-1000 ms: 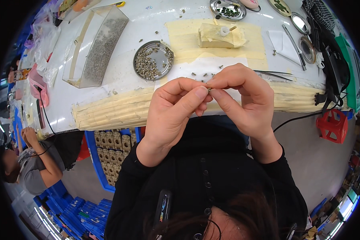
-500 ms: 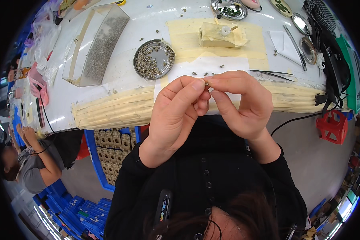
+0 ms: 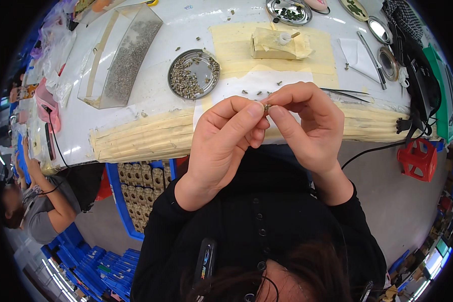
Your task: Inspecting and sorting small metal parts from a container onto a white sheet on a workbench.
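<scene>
A small metal part [image 3: 267, 107], brass-grey and too small to tell its exact kind, sits between the fingertips of both hands above the table's near edge. My left hand [image 3: 225, 141] pinches it from the left with thumb and forefinger, the other fingers curled. From the right, my right hand [image 3: 309, 128] closes thumb and forefinger on its other side. Just beyond the fingers, several similar small parts [image 3: 259, 93] lie on a white sheet [image 3: 249, 80]. A round metal dish [image 3: 206, 75] to the left holds many more such parts.
A clear box [image 3: 105, 65] of small parts stands at left. Beyond my hands is a tape-wrapped block [image 3: 267, 44] with a small white cup. Tweezers [image 3: 347, 92] lie at right. A blue crate [image 3: 115, 189] and red stool [image 3: 418, 160] stand below; a co-worker [image 3: 53, 206] sits left.
My right thumb has risen against the part and now meets the forefinger there. The part has shifted slightly right. At left, the co-worker's hands have moved upward.
</scene>
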The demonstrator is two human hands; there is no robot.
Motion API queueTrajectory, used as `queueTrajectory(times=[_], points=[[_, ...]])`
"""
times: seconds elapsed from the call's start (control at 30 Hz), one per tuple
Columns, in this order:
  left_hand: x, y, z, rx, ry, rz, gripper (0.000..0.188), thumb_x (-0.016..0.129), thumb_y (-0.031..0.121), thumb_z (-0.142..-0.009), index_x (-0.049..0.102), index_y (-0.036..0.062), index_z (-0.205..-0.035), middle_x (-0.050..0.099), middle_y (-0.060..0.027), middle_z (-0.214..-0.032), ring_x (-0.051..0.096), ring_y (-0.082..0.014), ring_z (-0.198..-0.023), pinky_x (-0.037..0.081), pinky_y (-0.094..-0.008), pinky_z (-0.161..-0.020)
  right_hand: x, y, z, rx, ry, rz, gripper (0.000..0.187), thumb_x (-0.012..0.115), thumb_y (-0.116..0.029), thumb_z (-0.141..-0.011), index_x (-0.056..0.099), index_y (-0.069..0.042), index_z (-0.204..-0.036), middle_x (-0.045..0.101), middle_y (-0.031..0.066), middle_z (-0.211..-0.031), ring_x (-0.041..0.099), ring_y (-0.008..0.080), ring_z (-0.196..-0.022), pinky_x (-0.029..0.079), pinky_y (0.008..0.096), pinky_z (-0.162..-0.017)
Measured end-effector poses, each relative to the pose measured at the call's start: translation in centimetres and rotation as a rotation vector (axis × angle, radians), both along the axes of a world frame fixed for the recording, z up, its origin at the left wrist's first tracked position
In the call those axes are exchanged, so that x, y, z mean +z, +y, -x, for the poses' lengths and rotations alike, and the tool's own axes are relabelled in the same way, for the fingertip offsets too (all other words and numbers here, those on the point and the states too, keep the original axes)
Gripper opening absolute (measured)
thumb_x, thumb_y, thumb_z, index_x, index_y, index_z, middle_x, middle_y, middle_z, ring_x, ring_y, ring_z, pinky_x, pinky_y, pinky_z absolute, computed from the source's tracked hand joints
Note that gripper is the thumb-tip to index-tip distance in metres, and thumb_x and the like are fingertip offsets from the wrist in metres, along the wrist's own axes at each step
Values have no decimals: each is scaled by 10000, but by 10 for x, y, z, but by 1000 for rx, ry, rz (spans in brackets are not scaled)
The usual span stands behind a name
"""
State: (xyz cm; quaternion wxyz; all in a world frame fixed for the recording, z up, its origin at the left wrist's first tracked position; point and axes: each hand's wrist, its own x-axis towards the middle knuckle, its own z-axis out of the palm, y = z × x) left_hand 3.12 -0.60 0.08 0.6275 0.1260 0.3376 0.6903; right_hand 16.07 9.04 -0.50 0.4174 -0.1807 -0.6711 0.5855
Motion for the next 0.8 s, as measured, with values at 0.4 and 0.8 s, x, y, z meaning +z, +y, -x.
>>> queueTrajectory(times=[0.4, 0.8], points=[[-1, -1, -1, 37, 14, -13, 116, 589, 131, -948, 637, 26, -945, 654, -34, -825, 562, -61, -693, 450, -206, -625, 1, -2, 1, -36, -18, -83, 121, 676, 19, -817, 651, 20, -936, 689, 76, -853, 683, 141, -793, 541, 254, -763], [1, -2, 0, 38, 86, 1, 155, 622, 84, -918, 634, -10, -1041, 654, -47, -869, 561, -66, -716, 451, -201, -632, -2, 6, 3, -78, -8, -266, 145, 705, 60, -746, 670, 2, -874, 678, 71, -829, 667, 170, -762, 516, 252, -675]])
